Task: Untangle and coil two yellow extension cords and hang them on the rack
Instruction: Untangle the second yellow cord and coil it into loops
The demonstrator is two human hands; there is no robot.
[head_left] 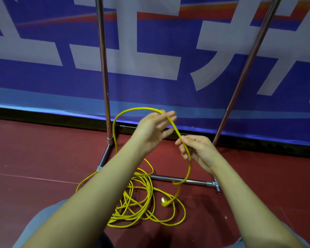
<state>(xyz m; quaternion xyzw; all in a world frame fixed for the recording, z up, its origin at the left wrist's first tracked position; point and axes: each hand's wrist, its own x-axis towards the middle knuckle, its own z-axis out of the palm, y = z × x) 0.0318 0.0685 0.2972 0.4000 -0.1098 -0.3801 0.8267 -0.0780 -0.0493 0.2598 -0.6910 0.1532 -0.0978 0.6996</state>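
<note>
The right hand (195, 151) pinches a yellow extension cord (143, 199); the left hand (154, 129), fingers straight, carries its loop (the rest tangled on the floor (34, 149)).

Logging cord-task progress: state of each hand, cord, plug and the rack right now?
left hand: raised, fingers straight, cord loop draped over them.
right hand: pinches the cord between thumb and fingers.
lifted cord loop: arched off the floor between the hands, not yet coiled.
cord pile: loose tangle on the red floor.
plug: hangs at the lifted strand's end, near the floor.
rack: upright, nothing seen hung on it.
</note>
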